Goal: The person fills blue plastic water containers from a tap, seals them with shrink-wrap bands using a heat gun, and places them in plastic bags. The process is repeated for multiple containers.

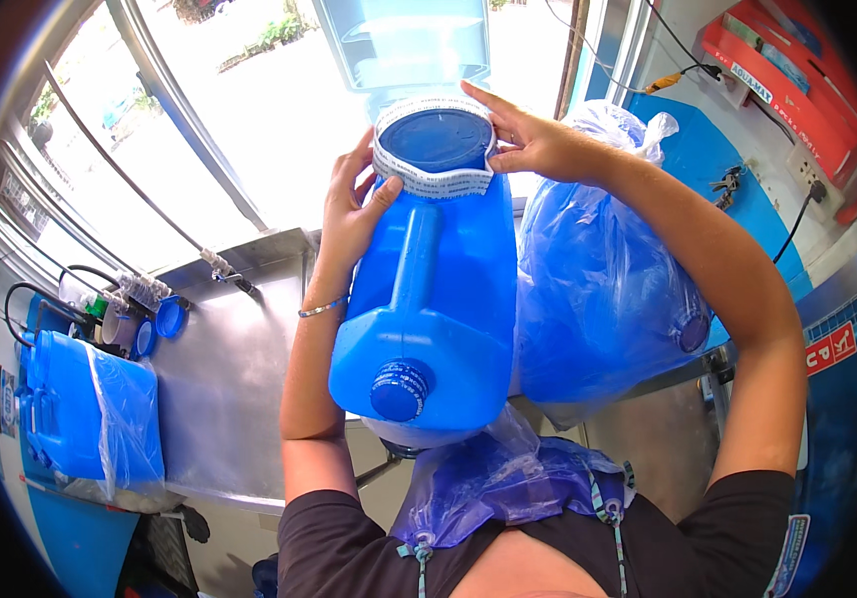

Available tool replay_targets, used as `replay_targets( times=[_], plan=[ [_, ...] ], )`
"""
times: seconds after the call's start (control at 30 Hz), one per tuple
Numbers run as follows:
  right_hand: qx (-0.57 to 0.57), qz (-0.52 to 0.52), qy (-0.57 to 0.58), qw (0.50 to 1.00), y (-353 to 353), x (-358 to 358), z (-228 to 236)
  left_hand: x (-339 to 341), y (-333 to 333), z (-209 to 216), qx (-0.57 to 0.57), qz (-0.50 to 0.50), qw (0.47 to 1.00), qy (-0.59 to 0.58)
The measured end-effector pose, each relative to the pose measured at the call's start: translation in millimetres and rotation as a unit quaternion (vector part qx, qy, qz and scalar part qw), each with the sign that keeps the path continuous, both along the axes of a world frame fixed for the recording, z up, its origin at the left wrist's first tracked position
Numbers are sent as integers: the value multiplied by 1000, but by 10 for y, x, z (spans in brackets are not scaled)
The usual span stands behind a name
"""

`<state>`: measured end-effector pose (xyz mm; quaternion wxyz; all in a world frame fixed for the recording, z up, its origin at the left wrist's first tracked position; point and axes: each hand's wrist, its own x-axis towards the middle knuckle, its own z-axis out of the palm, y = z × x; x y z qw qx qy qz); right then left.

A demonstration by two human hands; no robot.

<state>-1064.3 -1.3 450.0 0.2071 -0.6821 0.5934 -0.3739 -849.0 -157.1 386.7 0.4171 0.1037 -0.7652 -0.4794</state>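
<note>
A blue water jug stands in front of me, its handle and small ribbed spout cap facing me. Around its wide blue lid sits a loose white printed seal band, buckled at the front. My left hand grips the band's left side, thumb over the front edge and fingers behind. At the band's right side, my right hand holds the rim, thumb near the front and index finger stretched toward the back. The jug's underside is hidden.
A plastic-wrapped blue jug stands close on the right, its bag knotted on top. Another blue jug, partly wrapped, stands left beside a steel counter. Keys lie far right. A red rack hangs on the wall.
</note>
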Motion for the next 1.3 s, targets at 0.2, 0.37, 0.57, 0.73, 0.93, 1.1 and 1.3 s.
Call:
replay_targets(
  times=[0.2,0.37,0.57,0.73,0.93,1.1,1.3],
  plan=[
    [35,-26,25,999,-9,19,-51,-13,-78,-89,83,-85,993,-4],
    [31,-30,80,996,1,61,-79,16,-29,-68,89,-97,991,4],
    [-60,-82,58,993,-6,-5,89,55,-38,-34,124,-118,985,-4],
    [-158,-107,222,956,628,-353,543,106,-160,25,101,-54,992,-48],
    [-220,-310,-181,907,2113,-1669,-581,30,-198,618,-208,18,975,-82],
    [183,-516,17,836,2431,-1854,-3061,-289,-141,935,-329,2,909,-255],
    [209,-509,-14,835,2404,-1738,-3584,-477,-201,930,-303,-20,864,-401]
  ],
)
